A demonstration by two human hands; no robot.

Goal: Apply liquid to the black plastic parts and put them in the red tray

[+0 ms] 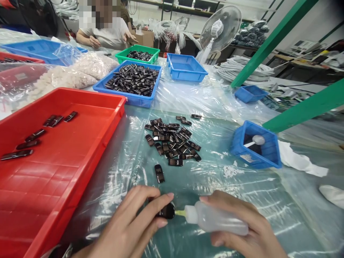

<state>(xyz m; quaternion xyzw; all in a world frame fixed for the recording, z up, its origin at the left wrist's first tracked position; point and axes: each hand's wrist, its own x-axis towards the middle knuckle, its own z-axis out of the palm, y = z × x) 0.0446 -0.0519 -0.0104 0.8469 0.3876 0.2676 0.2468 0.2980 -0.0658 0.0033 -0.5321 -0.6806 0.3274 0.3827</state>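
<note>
Between the fingers of my left hand (139,218) is a small black plastic part (167,210), its rounded end showing and the rest hidden. My right hand (239,222) grips a translucent squeeze bottle (215,218) lying sideways, its thin yellowish tip at the end of the black part. One loose black part (159,173) lies just beyond my left hand. Farther off is a pile of similar black parts (172,139) on the plastic-covered table (215,179).
A large red tray (64,150) with several black parts stands left. Behind are a full blue tray (129,82), a green tray (137,53) and another blue tray (186,68). A blue bin (255,147) with a scoop stands right, near green bars. A person sits across.
</note>
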